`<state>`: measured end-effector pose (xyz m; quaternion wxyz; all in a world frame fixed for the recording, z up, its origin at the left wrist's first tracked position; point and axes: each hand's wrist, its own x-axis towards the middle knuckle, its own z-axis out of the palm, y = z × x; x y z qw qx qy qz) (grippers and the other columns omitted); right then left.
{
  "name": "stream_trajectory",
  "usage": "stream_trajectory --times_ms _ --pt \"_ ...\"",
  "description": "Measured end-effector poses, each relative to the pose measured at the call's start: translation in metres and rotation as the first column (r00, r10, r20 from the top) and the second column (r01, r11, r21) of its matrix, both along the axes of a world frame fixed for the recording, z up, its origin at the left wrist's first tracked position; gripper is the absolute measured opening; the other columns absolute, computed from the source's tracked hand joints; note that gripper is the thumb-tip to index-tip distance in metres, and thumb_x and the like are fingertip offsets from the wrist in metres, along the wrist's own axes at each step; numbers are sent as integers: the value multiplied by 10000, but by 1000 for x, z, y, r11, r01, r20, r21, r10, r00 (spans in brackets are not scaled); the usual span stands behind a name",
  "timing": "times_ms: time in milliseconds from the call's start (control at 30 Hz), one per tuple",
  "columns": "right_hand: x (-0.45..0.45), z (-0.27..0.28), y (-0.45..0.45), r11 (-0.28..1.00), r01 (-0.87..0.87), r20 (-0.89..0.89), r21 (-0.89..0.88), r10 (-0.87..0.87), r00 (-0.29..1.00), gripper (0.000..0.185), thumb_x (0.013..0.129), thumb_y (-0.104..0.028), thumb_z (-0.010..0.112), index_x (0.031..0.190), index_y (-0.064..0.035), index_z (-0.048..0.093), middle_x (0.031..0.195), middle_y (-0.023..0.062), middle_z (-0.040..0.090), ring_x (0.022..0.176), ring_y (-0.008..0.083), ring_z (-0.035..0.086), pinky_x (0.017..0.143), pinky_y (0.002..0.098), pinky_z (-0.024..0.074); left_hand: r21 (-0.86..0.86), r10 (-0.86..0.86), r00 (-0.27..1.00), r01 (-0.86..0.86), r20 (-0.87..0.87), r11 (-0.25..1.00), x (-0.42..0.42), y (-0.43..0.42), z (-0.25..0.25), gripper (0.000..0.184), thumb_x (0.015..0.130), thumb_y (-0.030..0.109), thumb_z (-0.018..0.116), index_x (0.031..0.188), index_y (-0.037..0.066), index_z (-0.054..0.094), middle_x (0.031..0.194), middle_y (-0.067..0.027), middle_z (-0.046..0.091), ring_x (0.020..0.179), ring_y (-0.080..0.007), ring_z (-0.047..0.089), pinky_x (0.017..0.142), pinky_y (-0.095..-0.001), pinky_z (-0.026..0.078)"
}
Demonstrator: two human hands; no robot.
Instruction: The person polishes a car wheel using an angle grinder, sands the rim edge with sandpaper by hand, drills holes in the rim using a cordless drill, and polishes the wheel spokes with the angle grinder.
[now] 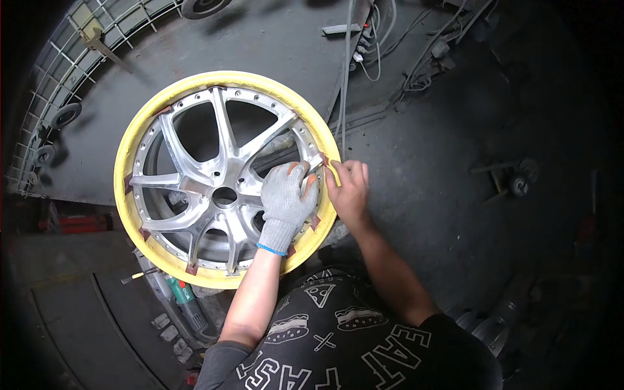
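A silvery alloy wheel (227, 151) lies face up, its outer lip wrapped in yellow masking tape (130, 149). Small brown strips (192, 268) stick out where several spoke ends meet the taped lip. My left hand (285, 195), in a grey knit glove with orange on the fingers, curls over the spoke at the right, its thumb bent toward the rim. At the right edge of the lip, my bare right hand (350, 188) has its fingers bent in a pinch on a brown strip (325, 160) beside that spoke's end. The fingertips partly cover it.
Below the wheel lies a green power tool (185, 299) with a grey body. A wire mesh (55, 71) curves along the upper left, near small caster wheels (66, 116). Cables (348, 71) hang at the top. A red object (78, 224) sits at left.
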<state>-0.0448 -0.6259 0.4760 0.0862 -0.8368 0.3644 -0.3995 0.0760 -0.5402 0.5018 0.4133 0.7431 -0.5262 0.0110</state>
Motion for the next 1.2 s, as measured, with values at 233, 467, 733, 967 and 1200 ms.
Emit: stream_trajectory --times_ms 233,467,733,967,1200 --pt "9 -6 0 998 -48 -22 -44 47 999 129 761 -102 709 879 -66 672 804 57 544 785 259 526 699 372 451 9 -12 1000 12 -3 1000 1 1 3 219 762 174 680 949 63 659 919 -105 654 867 -317 611 775 -408 487" --pt "16 -5 -1 998 35 -20 -45 -36 999 95 773 -89 686 859 -67 655 799 80 542 774 275 517 712 383 441 4 -15 1000 15 -10 1000 4 1 0 223 762 177 679 956 70 657 917 -99 651 859 -315 607 767 -417 484" --pt "20 -7 3 997 65 -89 -38 -68 994 77 810 -107 646 859 -51 625 787 109 527 768 299 501 711 407 420 26 -39 999 39 -5 999 8 2 2 227 757 208 677 941 78 653 907 -94 641 846 -312 605 761 -418 484" --pt "23 -10 4 997 64 -98 -44 -68 993 92 814 -110 647 817 -37 590 791 128 531 765 314 501 703 415 416 -51 -78 997 77 -10 996 12 2 -2 222 743 192 679 926 72 639 886 -100 635 817 -310 602 741 -409 485" --pt "23 -4 5 971 193 60 144 -203 977 238 742 -151 739 913 -33 622 852 138 568 801 309 558 715 401 468 -86 -100 995 99 -6 991 13 1 3 195 736 182 675 878 62 616 816 -102 604 774 -302 586 725 -406 462"
